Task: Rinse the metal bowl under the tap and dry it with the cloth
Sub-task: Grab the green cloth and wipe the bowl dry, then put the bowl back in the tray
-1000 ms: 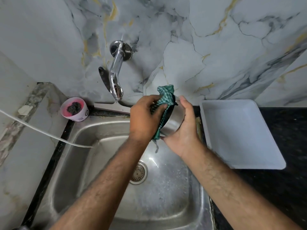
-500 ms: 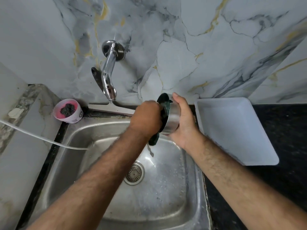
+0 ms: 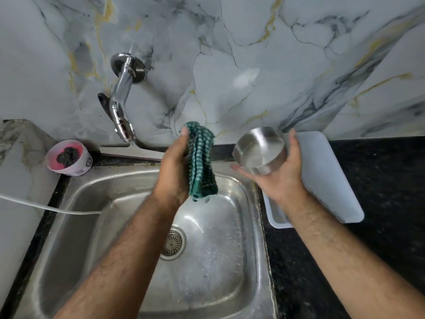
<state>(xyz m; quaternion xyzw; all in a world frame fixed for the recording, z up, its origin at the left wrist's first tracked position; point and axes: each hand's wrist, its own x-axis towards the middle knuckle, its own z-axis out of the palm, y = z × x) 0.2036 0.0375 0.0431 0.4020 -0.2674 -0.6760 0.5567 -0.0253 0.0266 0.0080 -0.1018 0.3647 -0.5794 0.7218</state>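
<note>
While left hand [image 3: 174,166] grips the cloth [image 3: 201,157], right hand [image 3: 279,176] cradles the bowl [image 3: 259,149] — apart.

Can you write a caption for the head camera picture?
Left hand holds cloth, right hand holds bowl, over sink.

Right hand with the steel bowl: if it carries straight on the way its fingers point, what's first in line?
Probably the green checked cloth in the left hand. The right hand, cradling the round metal bowl, points its fingers leftward; depth is unclear, so it could pass by.

Steel sink [image 3: 76,226] with drain [image 3: 173,244], pink scrubber cup [image 3: 68,157], white tray [image 3: 331,180], white hose [image 3: 46,207], marble wall [image 3: 276,54]
</note>
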